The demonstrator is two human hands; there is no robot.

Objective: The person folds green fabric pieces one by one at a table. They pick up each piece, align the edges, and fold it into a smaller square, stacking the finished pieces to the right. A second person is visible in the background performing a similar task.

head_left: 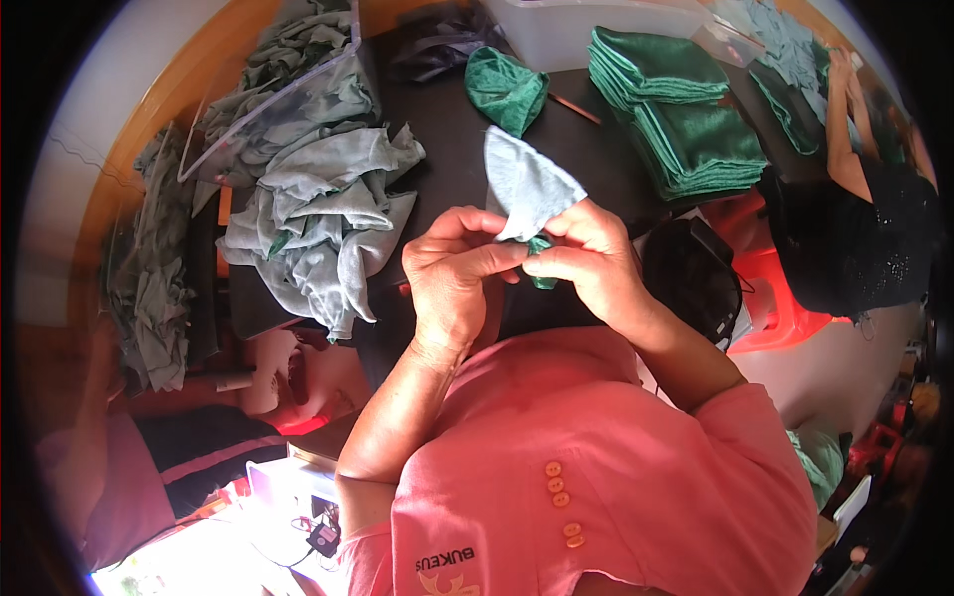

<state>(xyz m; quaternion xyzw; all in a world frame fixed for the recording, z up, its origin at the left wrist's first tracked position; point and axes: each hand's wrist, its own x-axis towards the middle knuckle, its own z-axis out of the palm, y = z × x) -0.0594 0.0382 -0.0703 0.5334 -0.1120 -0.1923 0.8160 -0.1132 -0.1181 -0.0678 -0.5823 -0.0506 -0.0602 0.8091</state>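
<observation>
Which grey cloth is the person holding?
The pointed grey piece pinched between the left hand and the right hand, with a bit of green fabric just below it. The grey cloths in the loose heap to its left aren't being held.

Held piece (527, 189): matt, slightly rough cloth face turned outward. Folded green stack (701, 149): smooth cloth, light reflected in glossy sheen. Pale pile (333, 194): matt cloth, heavily creased. Bin (586, 35): smooth translucent plastic. Surface (447, 114): smooth, dark finish seen. Stool (750, 283): glossy red plastic. Shirt (596, 437): matt cloth.
</observation>
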